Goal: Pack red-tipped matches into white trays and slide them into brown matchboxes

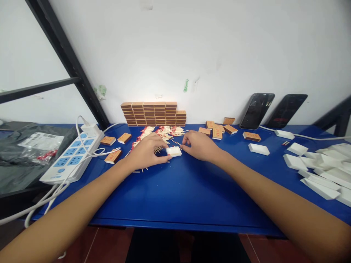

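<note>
Behind the white tray [174, 151], clamped in the left hand [146, 150], crowd loose matches [164, 132] and stacked matchboxes [149, 115]; right of it, the right hand [199, 146] meets a match [177, 144], grip unclear. In front, blue table [175, 193] stretches to its edge [175, 225].

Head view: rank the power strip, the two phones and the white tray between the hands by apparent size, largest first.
1. Power strip
2. Left phone and right phone: too alike to rank
3. White tray

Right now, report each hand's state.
Left hand: holding a white matchbox tray.
Right hand: curled; whether it pinches anything cannot be told.
</note>
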Tool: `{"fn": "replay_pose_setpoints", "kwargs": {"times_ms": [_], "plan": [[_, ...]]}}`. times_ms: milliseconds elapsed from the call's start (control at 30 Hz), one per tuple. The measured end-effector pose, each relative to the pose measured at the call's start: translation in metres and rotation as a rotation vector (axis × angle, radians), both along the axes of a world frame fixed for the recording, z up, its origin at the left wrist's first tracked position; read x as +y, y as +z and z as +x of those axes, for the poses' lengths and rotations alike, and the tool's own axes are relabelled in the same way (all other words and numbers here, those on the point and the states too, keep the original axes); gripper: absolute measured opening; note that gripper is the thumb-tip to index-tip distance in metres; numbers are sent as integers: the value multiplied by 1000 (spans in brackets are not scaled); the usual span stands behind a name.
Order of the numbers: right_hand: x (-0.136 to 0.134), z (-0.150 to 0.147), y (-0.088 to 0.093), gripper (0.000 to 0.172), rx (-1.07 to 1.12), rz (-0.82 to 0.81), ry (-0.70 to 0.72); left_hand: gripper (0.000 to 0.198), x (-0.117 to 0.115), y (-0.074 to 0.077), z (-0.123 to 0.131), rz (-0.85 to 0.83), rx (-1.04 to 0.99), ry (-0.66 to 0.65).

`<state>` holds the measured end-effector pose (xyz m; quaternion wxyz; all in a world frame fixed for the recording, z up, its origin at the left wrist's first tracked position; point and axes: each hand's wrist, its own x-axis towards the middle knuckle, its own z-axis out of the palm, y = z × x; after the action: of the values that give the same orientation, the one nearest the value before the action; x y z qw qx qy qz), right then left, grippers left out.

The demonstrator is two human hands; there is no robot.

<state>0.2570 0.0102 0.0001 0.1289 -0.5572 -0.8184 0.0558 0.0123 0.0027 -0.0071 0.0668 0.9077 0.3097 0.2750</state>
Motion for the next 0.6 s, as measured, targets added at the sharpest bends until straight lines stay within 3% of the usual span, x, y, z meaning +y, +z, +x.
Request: {"fn": "replay_pose_setpoints", "kwargs": {"times_ms": [233, 433, 600], "plan": [[1, 1, 2, 18, -66, -54, 5, 25, 2, 0, -3, 23, -8, 13], [-1, 0, 4, 15, 111, -103, 38, 25, -1, 2, -2, -13, -16, -33], [-4, -1, -1, 10, 96, -67, 74, 21, -4, 3, 0, -35, -10, -61]]}}
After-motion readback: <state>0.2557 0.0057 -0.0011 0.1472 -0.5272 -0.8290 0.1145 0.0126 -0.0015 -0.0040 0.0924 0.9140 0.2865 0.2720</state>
